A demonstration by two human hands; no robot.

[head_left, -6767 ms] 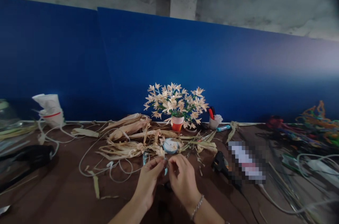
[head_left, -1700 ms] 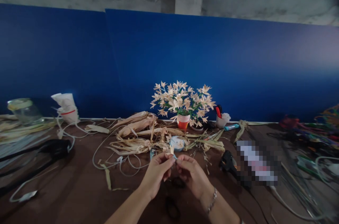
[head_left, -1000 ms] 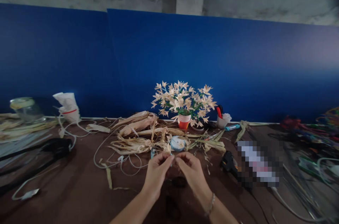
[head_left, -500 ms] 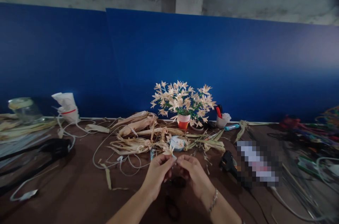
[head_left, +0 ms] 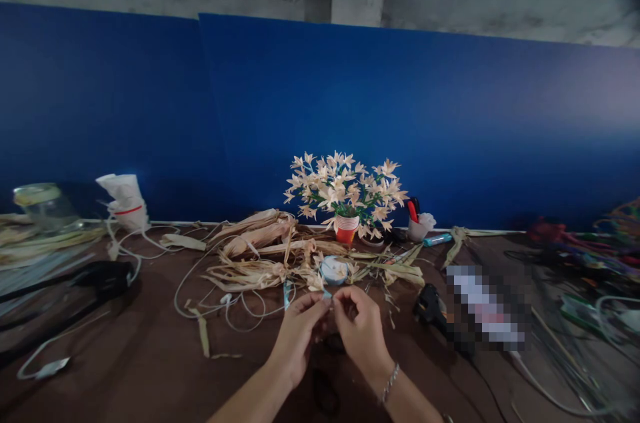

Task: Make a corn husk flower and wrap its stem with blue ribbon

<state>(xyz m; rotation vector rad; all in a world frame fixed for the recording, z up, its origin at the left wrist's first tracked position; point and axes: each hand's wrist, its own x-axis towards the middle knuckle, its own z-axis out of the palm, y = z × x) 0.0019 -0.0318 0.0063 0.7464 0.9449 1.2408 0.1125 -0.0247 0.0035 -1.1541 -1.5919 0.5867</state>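
My left hand (head_left: 299, 333) and my right hand (head_left: 359, 331) meet fingertip to fingertip low in the middle of the brown table (head_left: 125, 369). Both pinch a small pale piece with a thin light-blue strand (head_left: 326, 292) between them; it is too small to name. A bracelet sits on my right wrist. Just beyond my fingers lie a small round roll of pale tape (head_left: 334, 269) and a heap of dried husk leaves (head_left: 260, 253). Behind them stands a red paper cup holding cream husk flowers (head_left: 345, 193).
A glue gun (head_left: 431, 308) lies right of my hands beside a blurred box. White cables (head_left: 200, 296) loop to the left, with a black tool (head_left: 100, 279), a jar (head_left: 43, 206) and stacked cups (head_left: 125, 203) beyond. Coloured wires (head_left: 590, 256) crowd the right. A blue panel backs the table.
My hands stay together at the same spot; the fingers shift slightly as they work the small piece. The view has moved a little since the oldest frame.
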